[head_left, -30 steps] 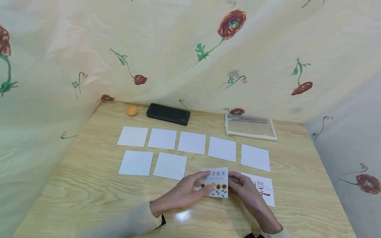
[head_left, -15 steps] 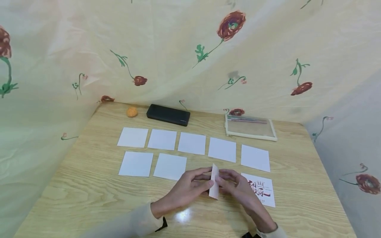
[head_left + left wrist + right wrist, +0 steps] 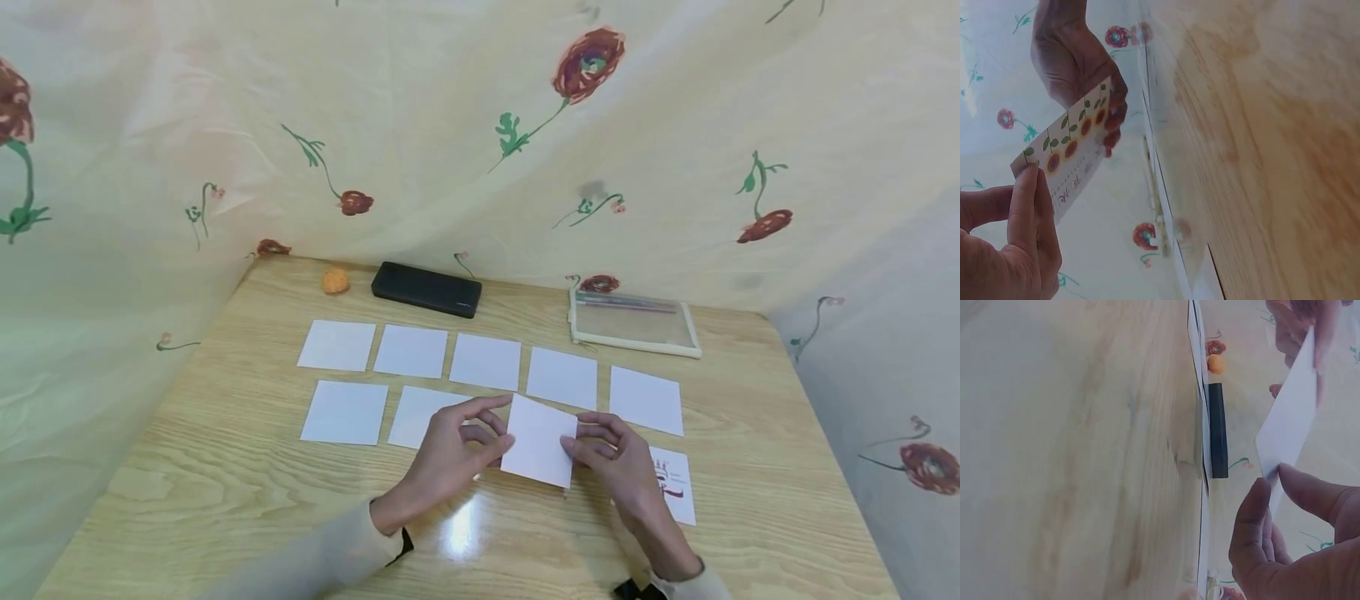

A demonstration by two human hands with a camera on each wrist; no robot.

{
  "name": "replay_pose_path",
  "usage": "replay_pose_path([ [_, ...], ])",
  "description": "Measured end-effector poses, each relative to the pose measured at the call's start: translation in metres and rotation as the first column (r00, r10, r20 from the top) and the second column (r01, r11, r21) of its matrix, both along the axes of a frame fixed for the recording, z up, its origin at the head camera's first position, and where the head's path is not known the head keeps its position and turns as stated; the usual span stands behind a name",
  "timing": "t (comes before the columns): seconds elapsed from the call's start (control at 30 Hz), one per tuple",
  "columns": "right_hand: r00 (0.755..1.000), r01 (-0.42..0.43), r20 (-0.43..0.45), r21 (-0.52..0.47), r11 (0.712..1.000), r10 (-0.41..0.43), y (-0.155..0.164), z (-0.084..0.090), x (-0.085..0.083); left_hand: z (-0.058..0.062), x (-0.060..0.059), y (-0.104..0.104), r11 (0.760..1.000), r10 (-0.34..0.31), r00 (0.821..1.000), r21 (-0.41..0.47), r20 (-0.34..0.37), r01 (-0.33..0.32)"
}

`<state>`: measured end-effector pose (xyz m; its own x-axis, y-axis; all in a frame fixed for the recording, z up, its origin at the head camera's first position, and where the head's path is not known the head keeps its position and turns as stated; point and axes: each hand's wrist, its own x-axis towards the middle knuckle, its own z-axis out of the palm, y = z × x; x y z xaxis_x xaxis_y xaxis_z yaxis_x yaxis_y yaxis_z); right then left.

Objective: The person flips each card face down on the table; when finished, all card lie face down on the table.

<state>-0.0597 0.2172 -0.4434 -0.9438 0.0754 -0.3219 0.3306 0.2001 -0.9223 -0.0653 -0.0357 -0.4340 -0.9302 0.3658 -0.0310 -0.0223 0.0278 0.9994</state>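
White card (image 3: 538,440) pinched between both hands' fingertips.

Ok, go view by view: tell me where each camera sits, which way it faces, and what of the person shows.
Head: above the table, looking forward and down at rows of white cards; left hand and right hand, with sleeves, hold one card.
Left wrist: low beside the tabletop, facing the card's sunflower side; both hands show.
Right wrist: low beside the tabletop, facing the card's blank side, the black case beyond; both hands show.
Shared: all three show the held card.
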Motion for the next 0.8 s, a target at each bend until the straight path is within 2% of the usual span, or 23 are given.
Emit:
replay_pose_path([
  [0.13, 1.000, -0.008, -0.016, 0.006, 1.000, 0.009, 0.000, 0.001, -0.003, -0.005, -0.006, -0.006, 0.998, 0.013, 0.999, -0.055, -0.030, -0.014],
  [0.3, 0.999, -0.039, -0.024, 0.069, 0.997, 0.041, -0.001, 0.002, -0.006, -0.010, -0.012, -0.013, 0.989, -0.024, 0.999, -0.148, -0.028, 0.019],
  [0.5, 0.999, -0.044, -0.023, 0.088, 0.995, 0.046, -0.002, 0.002, -0.011, -0.011, -0.017, -0.016, 0.948, -0.076, 0.997, -0.310, 0.012, 0.076],
  [0.8, 0.999, -0.046, 0.016, 0.155, 0.987, 0.044, -0.002, -0.005, -0.016, -0.015, -0.018, -0.013, 0.924, -0.096, 0.994, -0.367, 0.050, 0.107],
])
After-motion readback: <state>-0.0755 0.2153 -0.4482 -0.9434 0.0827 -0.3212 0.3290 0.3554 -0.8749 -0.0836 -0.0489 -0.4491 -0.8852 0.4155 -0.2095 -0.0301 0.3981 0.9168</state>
